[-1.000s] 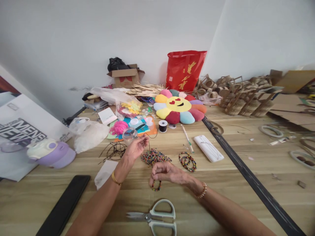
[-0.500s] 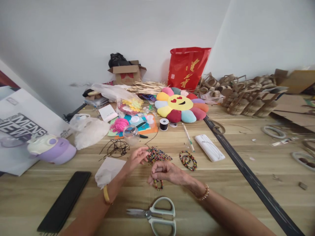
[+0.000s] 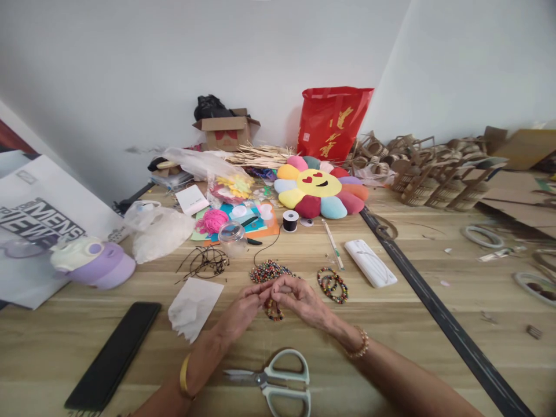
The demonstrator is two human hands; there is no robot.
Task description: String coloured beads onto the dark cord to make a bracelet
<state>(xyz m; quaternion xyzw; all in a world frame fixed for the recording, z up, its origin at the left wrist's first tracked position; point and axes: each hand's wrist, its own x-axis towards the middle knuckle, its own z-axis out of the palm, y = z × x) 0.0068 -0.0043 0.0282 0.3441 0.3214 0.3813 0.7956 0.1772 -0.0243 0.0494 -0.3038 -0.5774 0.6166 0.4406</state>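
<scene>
Above the middle of the table, my left hand (image 3: 247,306) and my right hand (image 3: 301,298) meet at the fingertips. My right hand pinches the dark cord end of a string of colourful beads (image 3: 274,313), which hangs in a loop beneath the fingers. The left fingers are closed too; whatever is between them is too small to make out. Just beyond lies a heap of loose beads (image 3: 270,270), partly covered by the hands. Two finished-looking beaded bracelets (image 3: 332,285) rest to the right. Scissors (image 3: 269,379) with pale handles lie nearest me.
Left of the hands are crumpled white paper (image 3: 195,307), a black phone-like slab (image 3: 113,353) and tangled black cord (image 3: 203,263). Behind the beads stand a clear jar (image 3: 233,238) and a cord spool (image 3: 291,220). A white power bank (image 3: 370,263) and flower cushion (image 3: 319,184) are further right.
My left hand has moved right from beside the bead heap and closed in against my right hand. The hanging beaded string has shifted slightly left and up.
</scene>
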